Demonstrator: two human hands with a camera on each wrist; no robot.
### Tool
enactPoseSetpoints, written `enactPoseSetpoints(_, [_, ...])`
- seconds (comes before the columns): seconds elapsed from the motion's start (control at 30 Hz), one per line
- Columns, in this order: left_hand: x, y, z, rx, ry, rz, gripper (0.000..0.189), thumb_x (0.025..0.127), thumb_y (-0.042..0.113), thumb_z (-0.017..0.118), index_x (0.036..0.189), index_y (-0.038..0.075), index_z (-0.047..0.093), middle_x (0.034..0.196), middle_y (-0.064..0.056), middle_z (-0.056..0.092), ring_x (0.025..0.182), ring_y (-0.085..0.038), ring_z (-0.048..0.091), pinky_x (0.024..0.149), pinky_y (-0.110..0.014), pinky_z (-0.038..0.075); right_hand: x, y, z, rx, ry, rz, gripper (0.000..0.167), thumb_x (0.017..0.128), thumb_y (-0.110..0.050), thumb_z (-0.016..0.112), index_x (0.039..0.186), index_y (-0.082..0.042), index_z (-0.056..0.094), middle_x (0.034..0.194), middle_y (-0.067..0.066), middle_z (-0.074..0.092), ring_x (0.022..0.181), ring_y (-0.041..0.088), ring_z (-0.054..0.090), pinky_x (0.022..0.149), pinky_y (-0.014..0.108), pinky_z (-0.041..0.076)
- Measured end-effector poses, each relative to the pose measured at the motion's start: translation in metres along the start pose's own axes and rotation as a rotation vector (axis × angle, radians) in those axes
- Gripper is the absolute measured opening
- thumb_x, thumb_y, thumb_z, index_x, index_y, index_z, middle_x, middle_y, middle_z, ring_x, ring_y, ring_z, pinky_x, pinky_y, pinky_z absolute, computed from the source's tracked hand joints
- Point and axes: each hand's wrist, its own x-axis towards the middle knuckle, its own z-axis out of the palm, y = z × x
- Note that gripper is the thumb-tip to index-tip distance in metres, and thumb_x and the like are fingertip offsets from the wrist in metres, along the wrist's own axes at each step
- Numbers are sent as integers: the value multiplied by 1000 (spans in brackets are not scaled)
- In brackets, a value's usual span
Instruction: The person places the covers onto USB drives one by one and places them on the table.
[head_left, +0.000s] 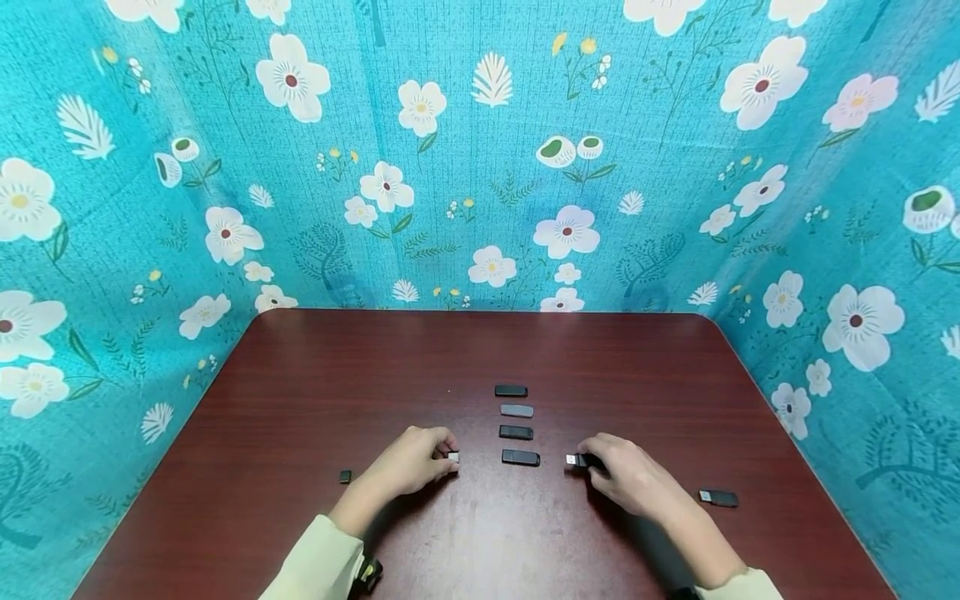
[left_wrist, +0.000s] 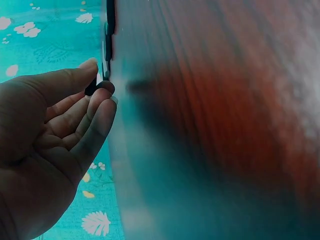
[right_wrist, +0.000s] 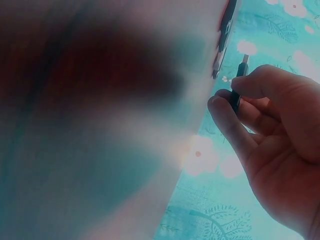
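My left hand [head_left: 408, 460] pinches a small dark piece with a pale end [head_left: 453, 457] between thumb and fingertips; the fingers hide most of it, and I cannot tell its kind. In the left wrist view its dark side [left_wrist: 90, 90] shows below the thumb tip. My right hand [head_left: 626, 475] grips a black USB flash drive [right_wrist: 236, 100] by its body. Its bare metal plug [head_left: 573, 460] points left, toward the other hand. Between the hands, a little farther back, several capped USB flash drives [head_left: 521, 457] lie in a column, one of them grey [head_left: 517, 411].
Right of my right hand lies another black USB flash drive [head_left: 720, 498] with its metal plug bare. A small dark square piece [head_left: 345, 477] lies left of my left hand. Blue flowered cloth [head_left: 465, 208] hangs behind and beside the dark red wooden table [head_left: 375, 350].
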Motion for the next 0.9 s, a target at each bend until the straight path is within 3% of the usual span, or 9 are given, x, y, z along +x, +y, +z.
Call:
enactPoseSetpoints(0.3, [4, 8, 7, 3, 1, 54, 14, 90, 15, 78, 101, 12, 70, 86, 6, 69, 77, -4, 63, 73, -27, 53, 3, -9, 4, 17, -20, 8, 23, 85, 0, 71, 106, -10, 70, 100, -2, 68, 92, 15, 66, 79, 37, 56])
enactPoseSetpoints(0.57, [10, 15, 16, -19, -14, 77, 15, 90, 17, 77, 102, 12, 71, 86, 7, 70, 75, -1, 62, 72, -24, 52, 8, -13, 7, 16, 11, -86, 23, 83, 1, 74, 103, -9, 69, 96, -4, 67, 88, 13, 64, 78, 36, 55])
enactPoseSetpoints(0.9, [15, 27, 25, -21, -29, 108, 15, 90, 16, 77, 102, 11, 71, 85, 6, 70, 77, -1, 62, 73, -24, 53, 13, -23, 11, 8, -16, -101, 20, 84, -3, 74, 102, -10, 69, 95, -4, 66, 88, 13, 64, 77, 36, 55])
